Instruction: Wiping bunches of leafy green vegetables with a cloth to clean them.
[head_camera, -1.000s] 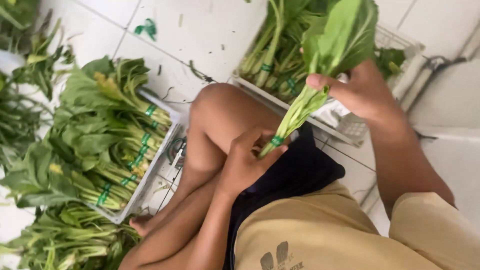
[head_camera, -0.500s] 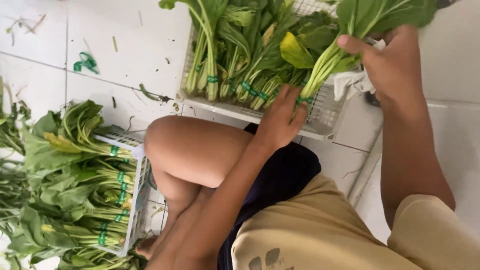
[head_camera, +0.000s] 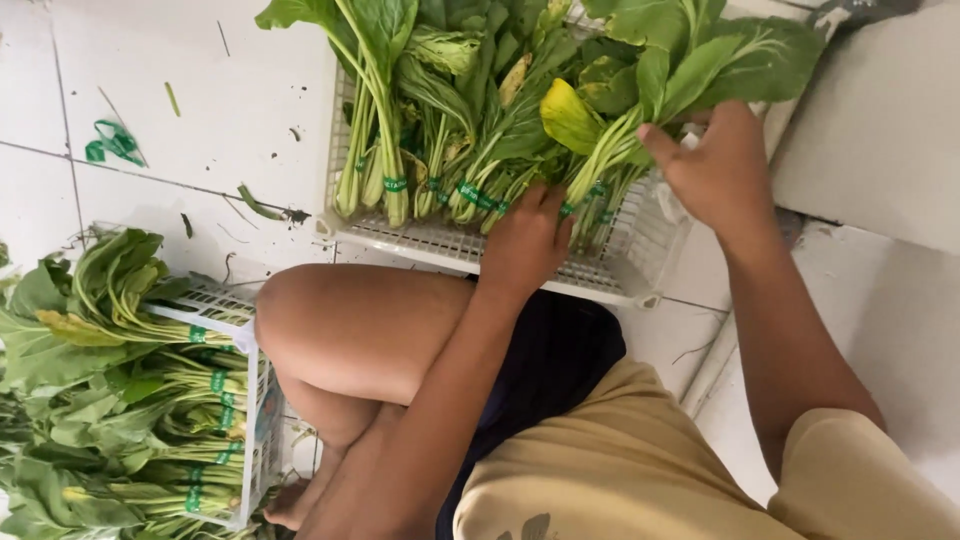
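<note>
I see my left hand (head_camera: 528, 238) closed low on the stem end of a bundle of leafy greens (head_camera: 640, 120), while my right hand (head_camera: 722, 165) grips the same bundle higher up, fingers wrapped around the stalks just under the leaves. The bundle lies at the right end of a white plastic crate (head_camera: 500, 245) on the tiled floor (head_camera: 200, 100), pressed against the other tied bunches (head_camera: 440, 120) that fill the crate to its left. Each bunch wears a narrow green band round its pale stalks, near the cut ends. My bent knee (head_camera: 340, 330) sits just in front of the crate's near rim and crowds the way between the two crates. A second white crate (head_camera: 255, 400) at lower left holds more banded bunches (head_camera: 120, 400), leaves spilling over its far side. A scrap of green tape (head_camera: 115, 142) and loose stem bits lie on open tiles at upper left. A pale step (head_camera: 880, 130) rises right beside the first crate.
</note>
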